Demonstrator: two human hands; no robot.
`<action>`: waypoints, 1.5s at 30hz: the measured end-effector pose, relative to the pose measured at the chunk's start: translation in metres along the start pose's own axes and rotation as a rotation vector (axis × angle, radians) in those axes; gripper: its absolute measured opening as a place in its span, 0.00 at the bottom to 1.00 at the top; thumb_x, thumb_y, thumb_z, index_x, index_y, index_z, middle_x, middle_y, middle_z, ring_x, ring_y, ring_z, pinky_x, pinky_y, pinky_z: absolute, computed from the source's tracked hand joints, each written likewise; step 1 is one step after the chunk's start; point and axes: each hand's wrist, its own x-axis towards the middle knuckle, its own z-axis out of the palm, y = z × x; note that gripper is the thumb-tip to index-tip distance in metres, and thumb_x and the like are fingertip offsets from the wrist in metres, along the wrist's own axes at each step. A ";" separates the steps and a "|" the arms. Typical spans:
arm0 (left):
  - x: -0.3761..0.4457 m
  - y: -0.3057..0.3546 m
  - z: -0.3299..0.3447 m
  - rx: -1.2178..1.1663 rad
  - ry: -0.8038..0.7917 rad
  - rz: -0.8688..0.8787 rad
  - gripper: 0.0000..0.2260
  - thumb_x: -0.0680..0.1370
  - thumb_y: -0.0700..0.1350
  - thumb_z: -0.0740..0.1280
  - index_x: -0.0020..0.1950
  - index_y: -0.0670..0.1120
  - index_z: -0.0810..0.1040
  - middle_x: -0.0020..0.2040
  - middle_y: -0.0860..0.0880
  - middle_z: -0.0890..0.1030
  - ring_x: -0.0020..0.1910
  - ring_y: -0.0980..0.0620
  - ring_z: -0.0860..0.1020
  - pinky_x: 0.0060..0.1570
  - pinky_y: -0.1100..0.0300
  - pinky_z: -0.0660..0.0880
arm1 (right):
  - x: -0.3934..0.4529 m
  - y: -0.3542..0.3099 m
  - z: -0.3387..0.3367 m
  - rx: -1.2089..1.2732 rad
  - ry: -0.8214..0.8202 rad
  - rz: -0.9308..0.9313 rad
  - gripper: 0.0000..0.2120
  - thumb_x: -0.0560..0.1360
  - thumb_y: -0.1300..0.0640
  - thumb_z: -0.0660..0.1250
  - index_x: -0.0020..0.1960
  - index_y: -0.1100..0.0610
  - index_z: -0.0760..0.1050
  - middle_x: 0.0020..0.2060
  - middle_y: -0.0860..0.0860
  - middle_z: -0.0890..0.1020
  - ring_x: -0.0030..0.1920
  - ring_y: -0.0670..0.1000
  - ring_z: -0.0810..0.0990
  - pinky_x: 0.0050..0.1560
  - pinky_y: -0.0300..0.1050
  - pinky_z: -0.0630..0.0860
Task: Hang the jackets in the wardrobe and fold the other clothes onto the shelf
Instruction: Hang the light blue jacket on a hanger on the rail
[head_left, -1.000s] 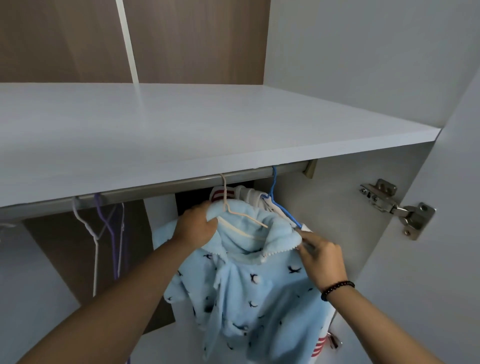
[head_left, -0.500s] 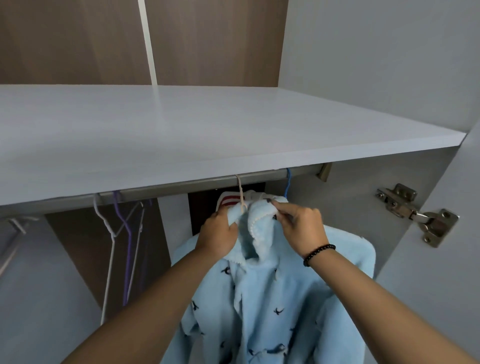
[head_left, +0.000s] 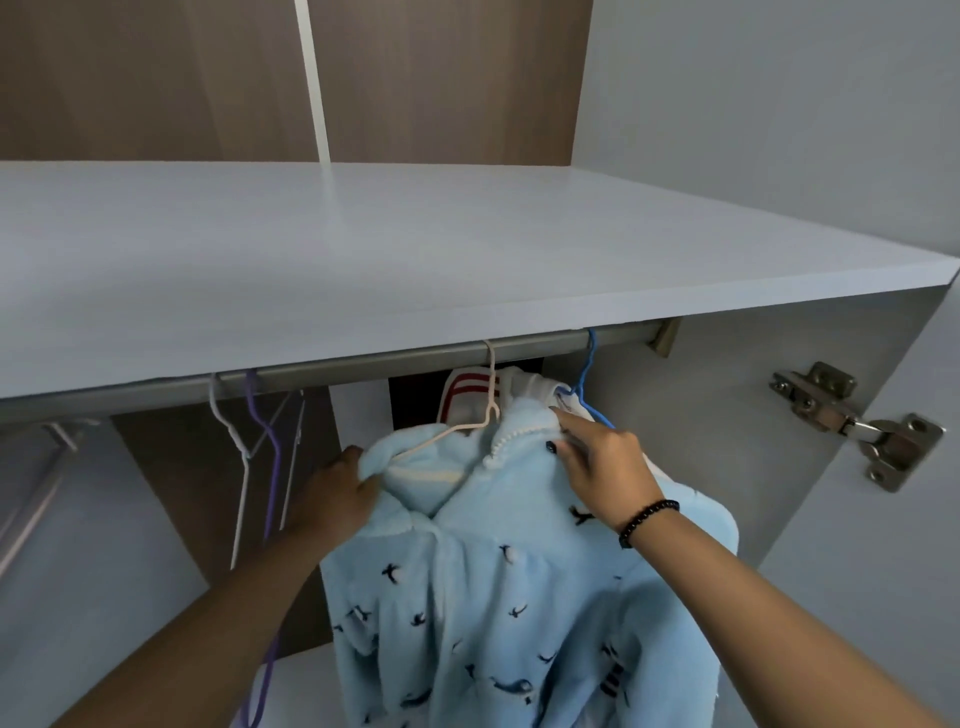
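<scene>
Both hands have parted since the preceding frame, moving from the collar's centre outward. Left hand (head_left: 337, 493) grips the left shoulder of the light-blue fleece jacket (head_left: 498, 587); right hand (head_left: 597, 462) pinches the collar's right side. Below the hanging rail (head_left: 363, 364), the jacket hangs on a beige hanger (head_left: 488, 410), in front of a red-striped garment (head_left: 467, 389) on a blue hanger (head_left: 584, 379). Empty hangers (head_left: 254, 441) hang left of it. Advisable: seat both shoulders evenly before releasing, lest the fleece slide off.
</scene>
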 end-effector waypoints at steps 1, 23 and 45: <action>0.000 0.001 -0.002 -0.011 -0.004 0.004 0.14 0.80 0.47 0.62 0.63 0.41 0.72 0.58 0.39 0.79 0.56 0.38 0.78 0.51 0.52 0.74 | -0.004 0.001 -0.001 -0.001 0.051 -0.018 0.16 0.73 0.66 0.69 0.59 0.55 0.80 0.38 0.52 0.85 0.39 0.56 0.82 0.42 0.36 0.73; 0.002 0.070 0.005 -0.262 0.042 0.118 0.22 0.79 0.39 0.60 0.74 0.44 0.65 0.70 0.41 0.71 0.67 0.43 0.71 0.66 0.48 0.69 | -0.078 0.039 -0.002 0.078 0.103 0.292 0.12 0.76 0.58 0.69 0.58 0.53 0.81 0.48 0.48 0.85 0.47 0.50 0.82 0.45 0.27 0.67; -0.157 0.126 0.038 0.009 -0.098 0.294 0.25 0.80 0.48 0.61 0.76 0.48 0.60 0.76 0.51 0.63 0.73 0.54 0.62 0.69 0.60 0.63 | -0.143 0.034 -0.033 -0.013 -0.401 0.211 0.29 0.74 0.46 0.65 0.71 0.54 0.62 0.59 0.51 0.74 0.61 0.53 0.71 0.59 0.43 0.70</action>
